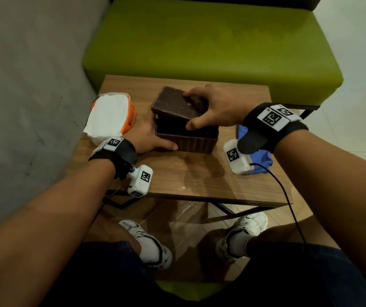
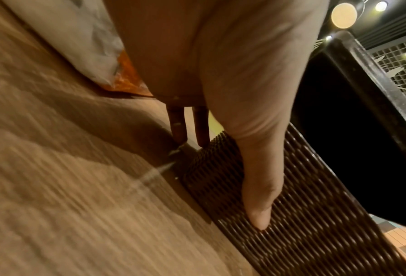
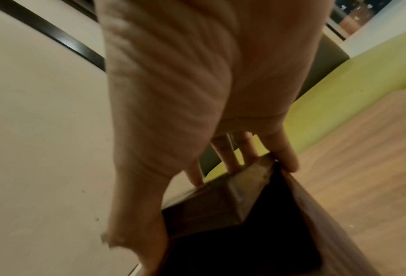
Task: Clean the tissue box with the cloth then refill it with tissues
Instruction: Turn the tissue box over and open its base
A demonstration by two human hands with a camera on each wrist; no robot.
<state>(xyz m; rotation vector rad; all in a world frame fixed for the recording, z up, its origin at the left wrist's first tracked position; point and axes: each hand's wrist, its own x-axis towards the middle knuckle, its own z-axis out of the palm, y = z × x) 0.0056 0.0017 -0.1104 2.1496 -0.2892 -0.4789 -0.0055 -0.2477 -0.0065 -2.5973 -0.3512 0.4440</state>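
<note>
- Tissue box (image 1: 191,138) is the dark woven one sitting on the table (image 1: 199,180), right between your two hands, and the inside looks dark from up top.
- Your left hand (image 1: 149,138) is wrapped around the box's left end: thumb (image 2: 258,205) laid flat along the ribbed front wall, fingers going round the far side, so it's gripping the box.
- Your right hand (image 1: 213,107) is clamped on the lid (image 1: 177,105), fingertips on the far edge and thumb on the near edge.
- That lid is tilted and shoved off toward your left hand, so it only covers the back part of the box and the near part is open.
- Tissue pack (image 1: 111,116), white with an orange wrapper, lies just past your left hand, close to the box's left end.
- Blue cloth (image 1: 259,156) is crumpled under your right wrist, off to the right of the box, not touching it as far as I can tell.
- Green bench (image 1: 210,41) sits beyond both hands, past the table's far edge.
</note>
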